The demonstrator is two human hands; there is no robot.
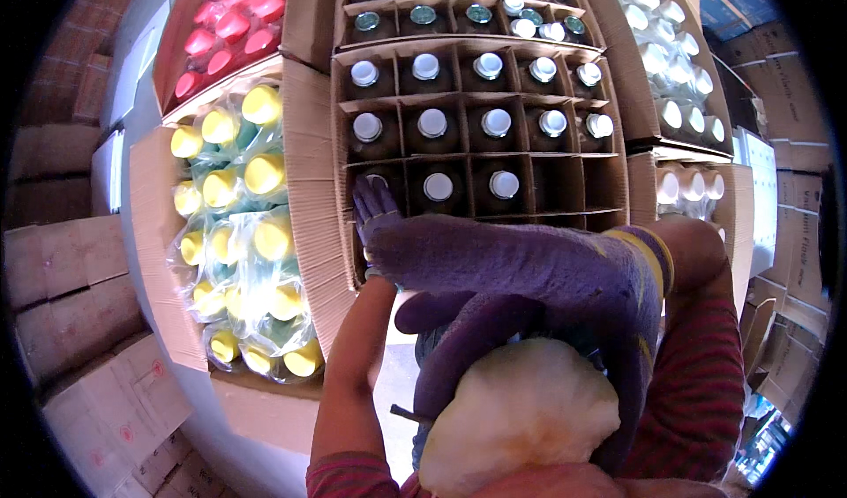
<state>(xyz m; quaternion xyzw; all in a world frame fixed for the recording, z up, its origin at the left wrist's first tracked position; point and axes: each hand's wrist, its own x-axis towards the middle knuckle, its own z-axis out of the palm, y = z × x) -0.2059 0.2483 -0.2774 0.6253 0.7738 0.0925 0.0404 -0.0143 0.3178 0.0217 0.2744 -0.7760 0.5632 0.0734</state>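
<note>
My right hand (618, 322), in a purple knit glove, is closed around a pale bitten fruit (520, 410) with a thin dark stem, close up in front of me. My left hand (378, 209), in a matching glove, reaches into the divided carton (626, 180) at its left side. Its fingers are stretched out beside a white-capped bottle (376, 180) in the left compartment, and my right glove hides part of that hand. Dark bottles with white caps (438, 187) stand upright in the carton's other compartments. Two right-hand compartments in the third row show no bottle.
To the left stands a box of yellow-capped bottles (265, 173) under clear plastic, with red-capped bottles (233, 27) beyond it. A far carton holds bottles (423, 14) and loose white caps (524, 28). More white-capped bottles (653, 57) stand right. Stacked cartons (71, 269) line both sides.
</note>
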